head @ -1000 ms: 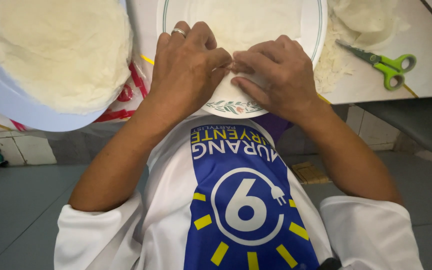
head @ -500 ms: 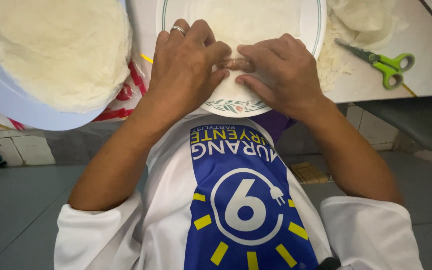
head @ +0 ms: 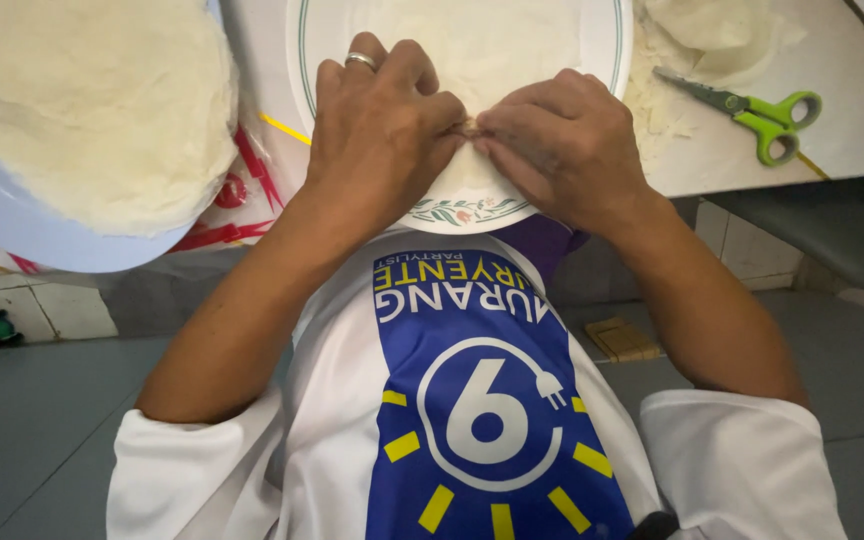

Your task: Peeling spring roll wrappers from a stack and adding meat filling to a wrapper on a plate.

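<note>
Thin white wrapper spread flat on a white plate with a green rim line and a floral edge, near side of the table. Small brownish bit of filling just visible at the wrapper's near edge, pinched between both sets of fingertips. Left hand, ring on one finger, curled narrow, fingertips closed on the wrapper fold. Right hand likewise curled narrow, fingertips meeting the left's and gripping the same fold. Most of the fold hidden under the knuckles; exact shape not discernible.

To the left, a pale blue basin heaped with white shredded material, overhanging the table edge. Red-printed plastic bag between basin and plate. To the right, loose white wrappers piled just beside the plate; green-handled scissors lying closed on the tabletop near them. Below, white and blue shirt, grey floor.
</note>
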